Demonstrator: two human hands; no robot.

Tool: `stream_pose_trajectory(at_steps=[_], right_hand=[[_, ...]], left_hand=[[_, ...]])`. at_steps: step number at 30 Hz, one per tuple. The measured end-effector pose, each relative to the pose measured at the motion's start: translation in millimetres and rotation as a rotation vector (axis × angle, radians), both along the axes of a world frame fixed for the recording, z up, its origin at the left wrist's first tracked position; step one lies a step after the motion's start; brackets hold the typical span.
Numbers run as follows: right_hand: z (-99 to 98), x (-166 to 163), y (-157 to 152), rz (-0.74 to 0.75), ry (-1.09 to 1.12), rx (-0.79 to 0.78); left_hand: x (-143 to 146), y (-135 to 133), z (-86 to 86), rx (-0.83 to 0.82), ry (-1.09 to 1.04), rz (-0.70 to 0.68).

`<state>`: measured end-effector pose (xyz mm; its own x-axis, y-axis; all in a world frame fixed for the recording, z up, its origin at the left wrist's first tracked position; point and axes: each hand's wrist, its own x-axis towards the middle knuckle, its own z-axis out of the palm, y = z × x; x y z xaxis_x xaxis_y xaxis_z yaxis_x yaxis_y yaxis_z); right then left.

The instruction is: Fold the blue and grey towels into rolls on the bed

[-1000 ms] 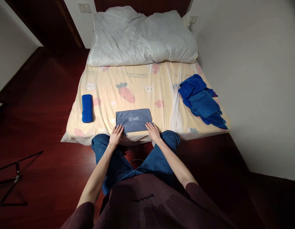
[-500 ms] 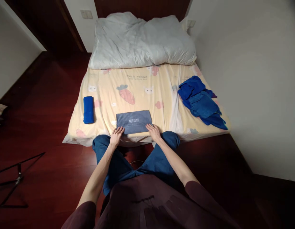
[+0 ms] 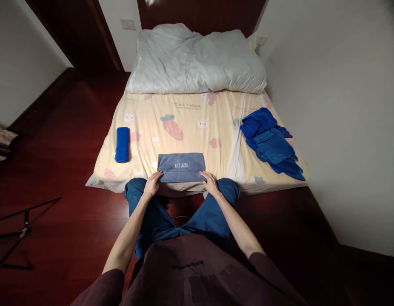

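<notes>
A folded grey-blue towel (image 3: pixel 181 162) with white "HAPPY LIFE" lettering, upside down from here, lies at the front edge of the bed. A folded strip runs along its near side. My left hand (image 3: pixel 152 183) is at the near left corner, fingers together and closed on the towel's edge. At the near right corner, my right hand (image 3: pixel 211 183) has its fingertips over the cloth and its thumb by the near edge. A compact blue folded towel (image 3: pixel 122 144) sits apart on the left of the bed. Rumpled blue cloths (image 3: pixel 270 142) lie in a heap on the right.
The bed has a yellow sheet (image 3: pixel 142 140) with carrot and rabbit prints. A bunched white quilt (image 3: pixel 197 63) lies across the far end. A wall (image 3: pixel 337 106) runs along the right. On the floor at left are black stand legs (image 3: pixel 25 229).
The view has shifted slightly. My fingers have slid outward to the towel's side edges and drawn closer together, and its near strip looks straighter. The other cloths lie as before.
</notes>
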<state>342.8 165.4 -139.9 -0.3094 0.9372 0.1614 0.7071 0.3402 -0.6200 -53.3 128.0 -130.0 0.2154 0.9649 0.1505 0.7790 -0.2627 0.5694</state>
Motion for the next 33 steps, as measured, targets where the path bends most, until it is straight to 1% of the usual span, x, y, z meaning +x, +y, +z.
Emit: stream_pose_trajectory(at_steps=[3, 6, 9, 12, 17, 20, 22, 25, 27, 29, 33], right_hand=[[-1.4, 1.7, 1.2, -0.008, 0.059, -0.016], [-1.2, 2.3, 1.5, -0.013, 0.107, -0.017], [-0.3, 1.9, 1.0, -0.024, 0.132, 0.012], [0.8, 1.3, 0.4, -0.021, 0.146, 0.027], [2.6, 1.5, 2.1, -0.028, 0.173, -0.006], [2.5, 2.1, 5.3, -0.111, 0.23, -0.037], [1.7, 2.2, 7.6, -0.181, 0.305, -0.069], [0.2, 1.3, 10.7, -0.291, 0.429, -0.142], [-0.4, 0.5, 12.1, -0.352, 0.475, -0.185], [-0.6, -0.2, 13.0, -0.375, 0.49, -0.207], [-0.9, -1.4, 14.2, -0.363, 0.49, -0.204]], left_hand=[[-1.3, -0.5, -3.2, -0.001, -0.03, 0.025], [-0.8, -1.6, -4.0, -0.005, -0.019, 0.014], [0.6, -2.8, -2.4, -0.009, 0.002, -0.003], [2.3, -3.5, 0.3, -0.026, 0.015, 0.012], [2.0, -2.0, 4.1, -0.067, -0.029, 0.04], [-0.6, 0.0, 4.5, -0.075, -0.123, 0.058], [-1.7, 1.5, 3.3, -0.081, -0.178, 0.097], [-1.1, 3.8, -0.5, -0.097, -0.211, 0.23], [0.2, 5.3, -3.9, -0.103, -0.206, 0.309], [1.2, 6.4, -7.3, -0.104, -0.198, 0.334], [1.1, 7.1, -11.7, -0.114, -0.196, 0.327]])
